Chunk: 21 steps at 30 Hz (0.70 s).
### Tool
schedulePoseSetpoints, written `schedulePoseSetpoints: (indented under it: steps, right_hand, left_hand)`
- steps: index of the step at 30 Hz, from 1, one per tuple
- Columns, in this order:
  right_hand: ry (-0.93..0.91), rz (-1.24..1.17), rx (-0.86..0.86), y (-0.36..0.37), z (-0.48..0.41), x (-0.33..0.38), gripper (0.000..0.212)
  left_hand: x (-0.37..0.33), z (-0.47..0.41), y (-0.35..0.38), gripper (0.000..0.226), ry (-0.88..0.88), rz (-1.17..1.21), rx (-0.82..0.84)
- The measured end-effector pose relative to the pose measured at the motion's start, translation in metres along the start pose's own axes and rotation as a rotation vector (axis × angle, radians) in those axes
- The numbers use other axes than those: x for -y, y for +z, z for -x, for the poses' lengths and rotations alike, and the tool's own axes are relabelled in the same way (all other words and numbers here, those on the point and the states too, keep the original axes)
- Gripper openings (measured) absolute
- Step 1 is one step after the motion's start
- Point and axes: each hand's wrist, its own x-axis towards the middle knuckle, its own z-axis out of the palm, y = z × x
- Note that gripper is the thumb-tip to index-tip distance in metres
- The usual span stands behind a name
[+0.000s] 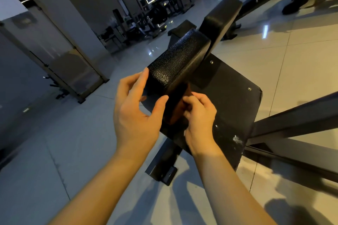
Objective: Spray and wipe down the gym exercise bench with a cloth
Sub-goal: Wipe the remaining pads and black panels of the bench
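Bench pad [178,56] — left hand [135,115] grips (right hand [200,117] likely)

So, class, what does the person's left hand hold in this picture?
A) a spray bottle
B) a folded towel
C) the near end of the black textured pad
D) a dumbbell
C: the left hand has its fingers and thumb set round the near end of the black textured pad.

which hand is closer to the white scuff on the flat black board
Right. The right hand is just left of the white scuff, over the board; the left hand is farther left, holding the textured pad's end.
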Motion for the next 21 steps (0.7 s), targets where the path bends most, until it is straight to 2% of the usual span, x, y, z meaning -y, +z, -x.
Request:
schedulePoseSetpoints:
  steps: [1,3,5,7,9,13,17,19,21]
  right_hand:
    - [0.083,-0.09,0.032,-0.007,0.005,-0.002,0.018]
    - [0.24,-0.209,-0.026,-0.016,0.0,-0.002,0.018]
    - [0.265,-0.175,-0.149,-0.019,-0.018,0.005,0.017]
    - [0.204,-0.15,-0.185,-0.014,-0.035,0.019,0.02]
    - [0.13,-0.133,-0.148,-0.001,-0.043,0.03,0.018]
    - [-0.011,0.049,-0.082,0.019,-0.023,0.039,0.011]
    - [0.098,0.075,0.14,-0.003,0.012,0.048,0.013]
    - [0.142,0.197,0.256,-0.016,0.024,0.059,0.013]
    - [0.096,0.455,0.287,-0.029,0.029,0.072,0.012]
  left_hand:
    - [0.001,0.0,-0.001,0.068,0.007,-0.004,0.006]
    - [0.003,-0.001,-0.002,0.069,0.011,-0.01,0.013]
    - [0.003,-0.001,-0.003,0.069,0.005,-0.01,0.017]
    - [0.001,-0.001,-0.004,0.069,-0.004,0.002,0.023]
    - [0.0,-0.001,-0.005,0.068,-0.008,0.015,0.033]
    - [0.0,-0.002,-0.008,0.068,-0.006,0.001,0.058]
    - [0.001,-0.001,-0.014,0.065,-0.034,0.004,0.105]
    - [-0.001,0.003,-0.02,0.055,-0.04,-0.011,0.086]
    - [-0.008,0.011,-0.023,0.034,-0.049,-0.016,0.052]
